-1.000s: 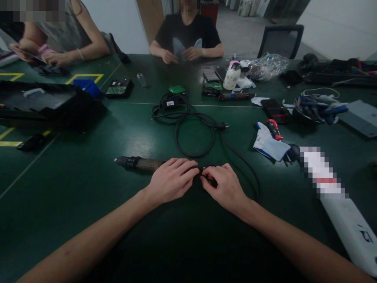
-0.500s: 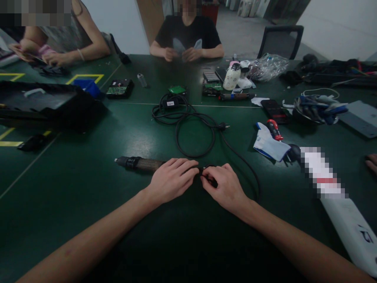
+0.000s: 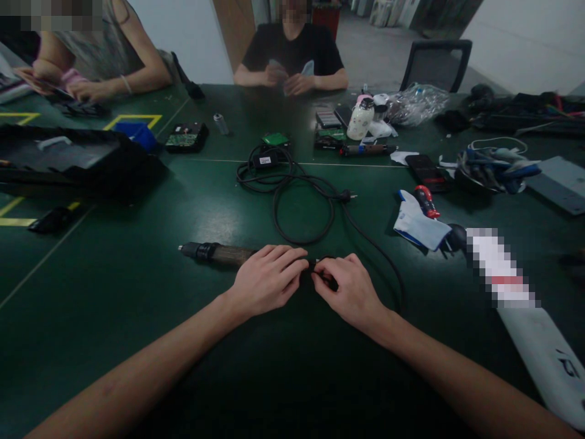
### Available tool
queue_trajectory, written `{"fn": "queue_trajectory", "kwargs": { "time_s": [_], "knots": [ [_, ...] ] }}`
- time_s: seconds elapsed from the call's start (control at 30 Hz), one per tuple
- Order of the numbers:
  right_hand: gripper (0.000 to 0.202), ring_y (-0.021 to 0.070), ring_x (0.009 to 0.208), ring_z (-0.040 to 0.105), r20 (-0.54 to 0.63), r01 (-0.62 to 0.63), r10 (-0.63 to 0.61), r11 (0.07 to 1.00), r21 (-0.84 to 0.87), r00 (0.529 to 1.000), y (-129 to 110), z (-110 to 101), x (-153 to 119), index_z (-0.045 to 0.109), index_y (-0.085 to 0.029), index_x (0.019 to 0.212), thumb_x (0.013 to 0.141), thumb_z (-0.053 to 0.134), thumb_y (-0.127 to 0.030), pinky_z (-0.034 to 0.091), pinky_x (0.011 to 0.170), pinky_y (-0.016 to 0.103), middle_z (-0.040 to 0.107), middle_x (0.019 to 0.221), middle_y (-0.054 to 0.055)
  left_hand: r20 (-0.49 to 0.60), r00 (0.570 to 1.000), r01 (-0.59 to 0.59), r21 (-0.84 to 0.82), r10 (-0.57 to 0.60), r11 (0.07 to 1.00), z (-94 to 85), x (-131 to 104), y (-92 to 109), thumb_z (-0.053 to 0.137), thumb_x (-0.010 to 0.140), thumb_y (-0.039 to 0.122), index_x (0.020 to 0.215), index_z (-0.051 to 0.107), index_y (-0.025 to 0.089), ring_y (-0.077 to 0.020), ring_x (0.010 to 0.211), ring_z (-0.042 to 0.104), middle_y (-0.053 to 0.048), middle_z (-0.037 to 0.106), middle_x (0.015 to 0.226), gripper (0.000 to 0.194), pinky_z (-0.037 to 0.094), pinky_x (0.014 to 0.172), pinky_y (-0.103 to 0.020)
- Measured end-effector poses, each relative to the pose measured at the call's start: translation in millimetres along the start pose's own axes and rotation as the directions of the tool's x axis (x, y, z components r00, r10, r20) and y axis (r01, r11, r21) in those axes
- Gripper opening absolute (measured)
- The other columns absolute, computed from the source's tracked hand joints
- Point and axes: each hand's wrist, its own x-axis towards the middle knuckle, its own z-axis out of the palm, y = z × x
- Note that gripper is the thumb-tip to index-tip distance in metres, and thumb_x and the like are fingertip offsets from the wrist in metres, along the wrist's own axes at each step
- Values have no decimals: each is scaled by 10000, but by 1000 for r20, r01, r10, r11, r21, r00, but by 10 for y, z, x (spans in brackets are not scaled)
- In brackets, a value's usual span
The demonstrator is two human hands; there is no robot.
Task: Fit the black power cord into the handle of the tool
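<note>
An electric screwdriver [image 3: 223, 254] with a brown grip and black nose lies on the green table, its tip pointing left. My left hand [image 3: 272, 277] is wrapped over the rear end of the tool. Close to its right, my right hand [image 3: 345, 286] pinches a dark cable end or connector at the back of the tool; the fingers hide most of it. A black cable [image 3: 304, 242] with an adapter box [image 3: 265, 160] and a plug [image 3: 346, 196] lies looped beyond my hands.
A black tray [image 3: 68, 158] stands left. Circuit-board drives [image 3: 186, 138], a bottle [image 3: 360, 119] and another screwdriver [image 3: 369, 149] lie farther back. To the right are a glove [image 3: 418, 225], a red-handled tool [image 3: 426, 201] and a white power strip [image 3: 539, 341]. Two people sit across.
My hands and the screwdriver have not visibly moved. The fingers at the right edge have drawn back into shadow, and the person opposite has shifted a hand slightly.
</note>
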Motion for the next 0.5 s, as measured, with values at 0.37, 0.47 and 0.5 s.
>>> {"fn": "queue_trajectory", "kwargs": {
  "time_s": [0.37,0.47,0.5],
  "knots": [
    [66,167,746,602,7,3,-3,1000,4,1000,10,-10,-2,631,-214,939,972,579,-237,324,762,328,670,819,-4,-11,999,-32,7,32,999,9,2,-16,547,967,270,1166,641,218,-228,1160,625,-61,646,1305,226,508,957,-394],
    [57,166,750,599,11,1,-1,1000,6,1000,10,-16,-1,631,-216,949,971,583,-238,325,769,328,666,821,-8,-7,1000,-7,16,7,1000,16,5,-18,530,990,281,1140,636,210,-220,1138,630,-55,653,1289,197,507,952,-387],
    [58,165,748,597,12,0,0,1000,4,1000,10,-17,-1,630,-216,949,972,583,-239,325,769,328,663,817,-9,-6,1000,0,16,0,1000,15,7,-16,528,993,287,1137,635,209,-219,1132,632,-53,655,1285,195,507,950,-386]
  ]
}}
